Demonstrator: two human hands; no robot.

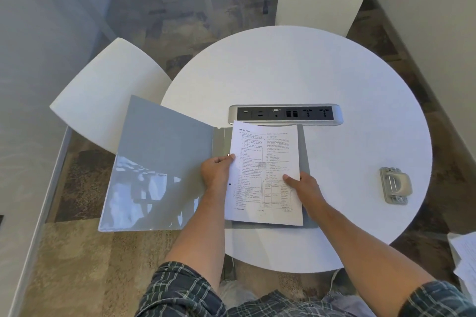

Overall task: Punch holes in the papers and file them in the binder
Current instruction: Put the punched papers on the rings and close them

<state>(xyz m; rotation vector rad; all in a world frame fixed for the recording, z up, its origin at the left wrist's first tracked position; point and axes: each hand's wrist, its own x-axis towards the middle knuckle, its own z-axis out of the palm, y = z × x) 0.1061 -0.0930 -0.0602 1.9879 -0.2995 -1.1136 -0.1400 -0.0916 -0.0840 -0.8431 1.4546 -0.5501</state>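
Head view | both hands (216, 171) (304, 185) grasping papers (268, 162) over open binder (154, 167)

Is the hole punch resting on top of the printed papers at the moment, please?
No, the hole punch sits alone on the table, well right of the papers.

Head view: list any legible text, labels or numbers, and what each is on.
Papers, heading top left: bold and short, too blurred to quote for certain.
Papers, body text and tables: too small to read.
Papers, bottom centre: a bracketed page mark, too small to read.
Power strip set in the table: small marks by the sockets, unreadable.
Hole punch: no text visible.
Binder: no text visible.
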